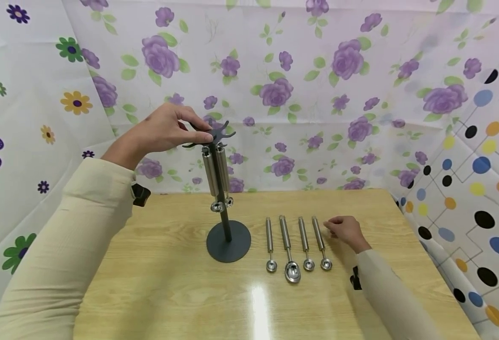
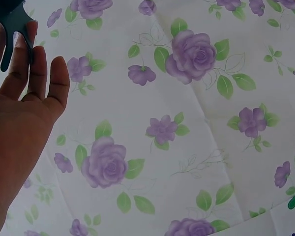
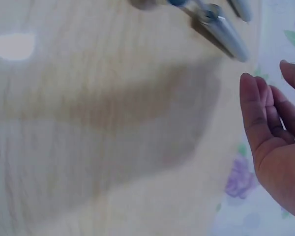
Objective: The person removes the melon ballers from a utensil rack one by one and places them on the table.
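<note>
Standing upright on the bench (image 1: pixel 164 288), the blk stand (image 1: pixel 225 225) has its long axis vert., round base down, hooks up top; L hand (image 1: pixel 163 131) clamped on its top, thumb & fingers pinching around the hooks. Two scoops hang from the hooks: L one (image 1: pixel 210 174), R one (image 1: pixel 224 169); both long axes near vert., handles up, bowls down, side by side by the pole.

Four more lie in a row on the bench, R of the stand: 1st scoop (image 1: pixel 269 236), big scoop (image 1: pixel 285 236) w/ oval bowl, 3rd scoop (image 1: pixel 303 234), 4th scoop (image 1: pixel 318 233); long axes run front-to-back, handle ends toward the flowered cloth (image 1: pixel 249 158), bowls toward the person; 4th slants most, bowl end to the R.

R hand (image 1: pixel 346 230) is just beside the 4th's handle end; fingers loosely bent, thumb apart from them; R wrist view shows a gap btwn fingertips & nearest handle.
</note>
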Action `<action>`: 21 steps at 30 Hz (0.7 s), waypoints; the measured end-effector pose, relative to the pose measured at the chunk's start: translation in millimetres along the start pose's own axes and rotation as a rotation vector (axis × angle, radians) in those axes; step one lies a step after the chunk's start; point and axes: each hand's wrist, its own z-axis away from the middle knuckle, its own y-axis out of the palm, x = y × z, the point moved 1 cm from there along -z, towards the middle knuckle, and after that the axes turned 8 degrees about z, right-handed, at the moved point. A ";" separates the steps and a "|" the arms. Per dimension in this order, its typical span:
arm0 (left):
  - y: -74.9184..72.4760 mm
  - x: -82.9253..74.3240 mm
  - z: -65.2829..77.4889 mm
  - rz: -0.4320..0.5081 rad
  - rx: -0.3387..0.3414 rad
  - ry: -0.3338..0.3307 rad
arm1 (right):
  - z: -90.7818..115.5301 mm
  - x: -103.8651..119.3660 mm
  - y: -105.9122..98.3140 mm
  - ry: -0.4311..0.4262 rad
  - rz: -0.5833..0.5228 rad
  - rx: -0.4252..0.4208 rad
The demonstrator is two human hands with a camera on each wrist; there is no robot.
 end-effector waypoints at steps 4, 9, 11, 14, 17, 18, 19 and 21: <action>-1.6 2.6 -0.3 -0.029 0.000 0.004 | 5.3 12.5 -12.5 -0.051 -0.010 0.017; -1.3 0.0 0.8 -0.063 -0.004 0.027 | 16.4 34.7 -27.9 -0.113 -0.022 0.047; -0.5 -1.3 1.1 -0.074 -0.003 0.028 | 21.8 44.6 -34.6 -0.136 -0.015 0.050; -1.4 -1.3 1.1 -0.080 -0.003 0.022 | 27.9 60.8 -42.9 -0.171 -0.013 0.050; -1.7 -0.5 0.7 -0.059 -0.006 0.026 | 33.9 75.6 -48.9 -0.204 -0.017 0.061; -1.5 -0.2 0.3 -0.049 -0.005 0.031 | 36.0 80.1 -50.6 -0.208 -0.023 0.064; -1.1 0.1 -0.2 -0.040 -0.005 0.037 | 37.8 84.2 -52.0 -0.213 -0.029 0.069; 0.1 -0.2 -0.7 -0.037 -0.005 0.044 | 41.5 92.3 -54.4 -0.230 -0.041 0.078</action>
